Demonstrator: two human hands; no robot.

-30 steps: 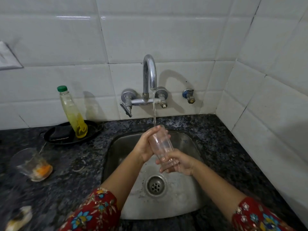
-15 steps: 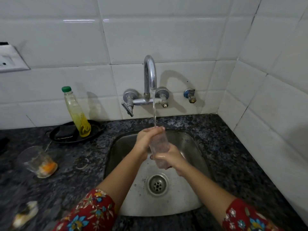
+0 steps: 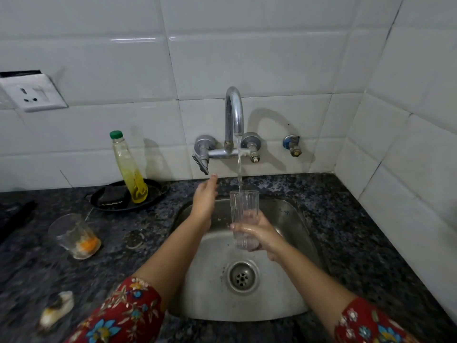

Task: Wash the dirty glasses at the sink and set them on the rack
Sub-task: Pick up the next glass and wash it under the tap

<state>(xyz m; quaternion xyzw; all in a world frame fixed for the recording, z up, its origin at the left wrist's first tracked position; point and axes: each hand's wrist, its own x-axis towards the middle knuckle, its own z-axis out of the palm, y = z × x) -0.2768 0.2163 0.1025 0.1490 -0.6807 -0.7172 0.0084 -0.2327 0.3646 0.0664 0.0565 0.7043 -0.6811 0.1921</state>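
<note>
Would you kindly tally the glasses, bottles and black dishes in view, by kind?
Glasses: 2 (held glass, dirty glass)
Bottle: 1
Black dish: 1
Total: 4

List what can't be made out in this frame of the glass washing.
1. Rack: nowhere in the head view, beyond the frame edges.
2. Water level in the glass: transparent walls, too faint to read.
3. Pale lump at lower left: blurred, can't be identified.
4. Dark object at the left edge: cut off by the frame.
5. Whether the left hand touches the tap lever: single view, depth unclear.
</note>
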